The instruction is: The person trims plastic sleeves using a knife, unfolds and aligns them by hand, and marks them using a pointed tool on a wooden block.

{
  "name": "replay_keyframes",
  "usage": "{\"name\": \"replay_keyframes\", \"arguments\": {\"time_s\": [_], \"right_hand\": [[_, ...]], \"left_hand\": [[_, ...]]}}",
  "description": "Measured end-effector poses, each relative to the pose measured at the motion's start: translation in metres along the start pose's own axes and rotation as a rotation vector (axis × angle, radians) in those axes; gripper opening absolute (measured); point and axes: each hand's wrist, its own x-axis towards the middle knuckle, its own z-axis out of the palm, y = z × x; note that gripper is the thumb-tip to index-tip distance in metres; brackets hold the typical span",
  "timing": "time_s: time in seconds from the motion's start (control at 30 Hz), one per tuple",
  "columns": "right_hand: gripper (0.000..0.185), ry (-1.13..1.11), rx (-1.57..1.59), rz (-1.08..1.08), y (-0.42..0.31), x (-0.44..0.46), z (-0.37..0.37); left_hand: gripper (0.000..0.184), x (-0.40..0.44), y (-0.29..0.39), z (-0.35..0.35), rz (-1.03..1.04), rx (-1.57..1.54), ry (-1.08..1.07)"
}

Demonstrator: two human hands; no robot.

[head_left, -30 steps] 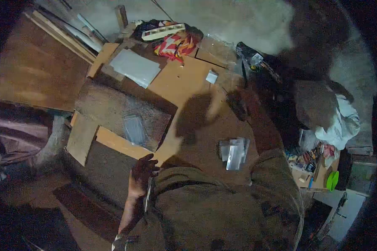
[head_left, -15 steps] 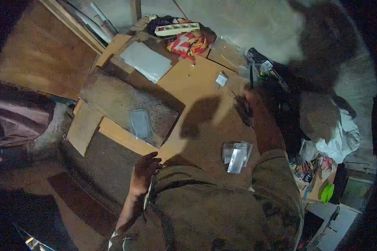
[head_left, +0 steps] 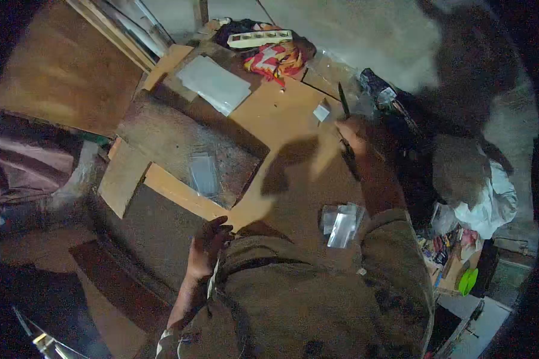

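Observation:
My right hand (head_left: 354, 136) is closed around a knife (head_left: 343, 99), whose dark, narrow, pointed blade sticks up past the fingers. Its grip is mostly hidden in the hand. Just left of that hand, a small white square piece (head_left: 321, 112) lies on the tan board (head_left: 281, 122). My left hand (head_left: 209, 244) hangs near the front edge, its fingers loosely bent and apart, with nothing visible in them. Beyond it, clear plastic sheets (head_left: 204, 173) lie on a worn dark board (head_left: 161, 134). More clear plastic pieces (head_left: 343, 224) rest below my right forearm.
A stack of whitish sheets (head_left: 214, 84) lies at the back, near a power strip (head_left: 260, 39) and a red patterned cloth (head_left: 275, 60). Dark bags (head_left: 389, 99) and a white plastic bag (head_left: 494, 200) are on the right. A wooden panel (head_left: 66, 72) stands at left.
My right hand has shifted slightly left and down, and the knife's blade now tilts left, close to the white square. My left hand keeps its pose. The view has moved slightly.

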Motion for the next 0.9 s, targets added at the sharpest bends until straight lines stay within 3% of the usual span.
{"name": "replay_keyframes", "arguments": {"time_s": [0.03, 0.13, 0.23, 0.37, 0.43, 0.8, 0.9], "right_hand": [[0.032, 0.074, -0.685, -0.253, -0.005, 0.002, 0.015], [0.024, 0.018, -1.411, 0.277, -0.018, 0.013, 0.023], [0.024, 0.089, -1.855, 0.560, -0.029, 0.023, 0.056], [0.025, 0.117, -1.972, 0.688, -0.034, 0.031, 0.081], [0.025, 0.117, -1.994, 0.728, -0.031, 0.031, 0.090], [0.031, 0.101, -2.105, 0.869, -0.019, 0.041, 0.121], [0.029, 0.301, -1.845, 0.832, -0.020, 0.037, 0.119]], "left_hand": [[0.043, -0.001, -0.003, 0.000, -0.089, -0.110, 0.065], [0.042, 0.002, 0.008, 0.001, -0.179, -0.019, 0.074], [0.042, 0.000, 0.011, 0.004, -0.149, -0.060, 0.092], [0.041, -0.001, 0.007, -0.001, -0.002, 0.207, 0.027], [0.039, -0.003, 0.006, 0.000, -0.087, -0.050, 0.064], [0.039, -0.006, 0.003, 0.000, -0.032, 0.010, 0.072], [0.039, -0.006, 0.009, 0.000, -0.048, 0.029, 0.069]]}}
